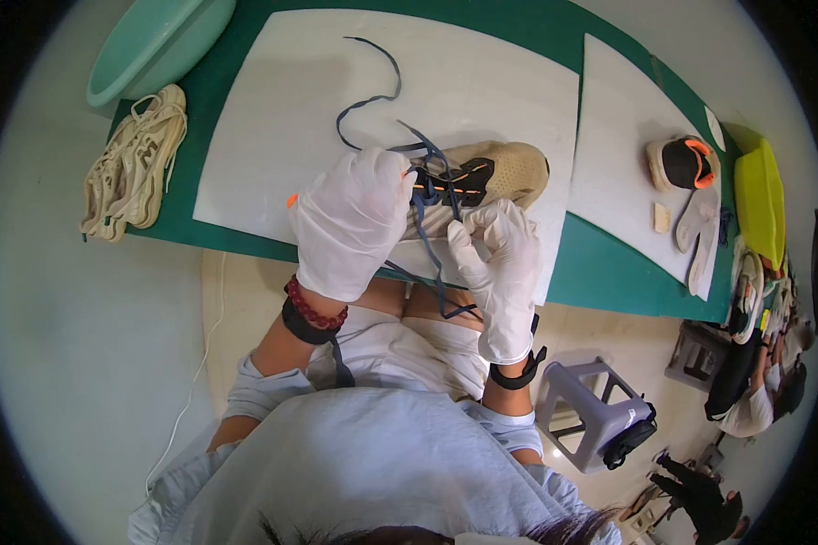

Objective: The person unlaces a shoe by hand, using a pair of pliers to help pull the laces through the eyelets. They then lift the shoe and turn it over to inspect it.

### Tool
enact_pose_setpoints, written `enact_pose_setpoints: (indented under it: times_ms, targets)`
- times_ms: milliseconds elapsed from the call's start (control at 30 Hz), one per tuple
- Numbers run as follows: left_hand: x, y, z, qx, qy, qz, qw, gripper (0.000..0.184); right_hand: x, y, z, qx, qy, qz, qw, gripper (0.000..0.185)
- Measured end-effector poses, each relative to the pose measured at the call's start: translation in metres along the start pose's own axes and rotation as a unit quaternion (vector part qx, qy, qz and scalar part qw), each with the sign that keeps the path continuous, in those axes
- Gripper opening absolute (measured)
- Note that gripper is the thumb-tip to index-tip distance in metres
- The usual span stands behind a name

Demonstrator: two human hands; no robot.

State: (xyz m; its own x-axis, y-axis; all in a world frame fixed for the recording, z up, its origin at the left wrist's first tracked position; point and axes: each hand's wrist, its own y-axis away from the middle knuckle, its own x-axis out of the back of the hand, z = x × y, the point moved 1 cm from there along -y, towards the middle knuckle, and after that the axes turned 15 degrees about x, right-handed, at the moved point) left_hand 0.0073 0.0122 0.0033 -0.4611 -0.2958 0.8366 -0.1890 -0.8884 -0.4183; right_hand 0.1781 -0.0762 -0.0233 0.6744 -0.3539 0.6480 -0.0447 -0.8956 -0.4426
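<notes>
A beige and black shoe (516, 173) lies on a white board, its toe pointing right. Dark blue laces (394, 80) run through its eyelets, with one loose end curling up across the board and another hanging over the table's front edge. My left hand (353, 222), in a white glove, is closed at the heel and tongue end; what its fingers grip is hidden. Closed beside the shoe's near side is my gloved right hand (500, 263), its fingertips pinched on the lace near the eyelets.
A pair of beige shoes (136, 168) and a green basin (159, 50) are at the left. On the right board (618, 136) are another shoe (677, 165) and insoles (698, 232), with a yellow basin (760, 204) beyond. A stool (586, 400) and other people stand at the lower right.
</notes>
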Motion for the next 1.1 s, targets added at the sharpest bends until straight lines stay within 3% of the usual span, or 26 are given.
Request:
enact_pose_setpoints:
  times_ms: [1100]
  targets:
    - [0.001, 0.0, -0.001, -0.001, 0.009, -0.006, 1.0, 0.012, 0.001, 0.011, -0.005, -0.014, -0.006, -0.007, 1.0, 0.018]
